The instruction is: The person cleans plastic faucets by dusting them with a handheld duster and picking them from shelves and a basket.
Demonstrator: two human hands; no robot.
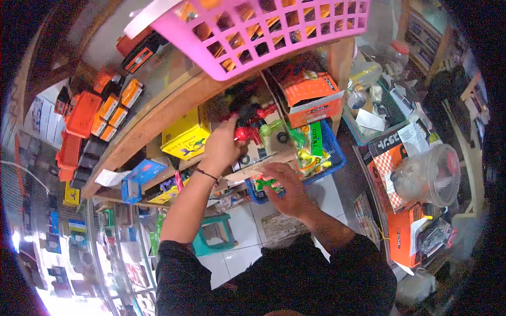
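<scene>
In the head view my left hand (222, 143) reaches into an open wooden drawer or shelf box, right beside a red part (247, 134); its fingertips are hidden, so its grip cannot be made out. My right hand (283, 185) is at the front edge of the box (263, 164), fingers spread. Lime-green parts (271, 128) and a small black ring (283, 137) lie in the box. Under and right of my right hand is a blue basket (337, 152) with green and yellow packets.
A pink basket (226, 63) overhangs the wooden shelf edge (142, 121). An orange box (315, 100) stands right of the wooden box, a yellow box (185, 138) left. A clear plastic jar (429, 176) is at right, a green stool (216, 237) below.
</scene>
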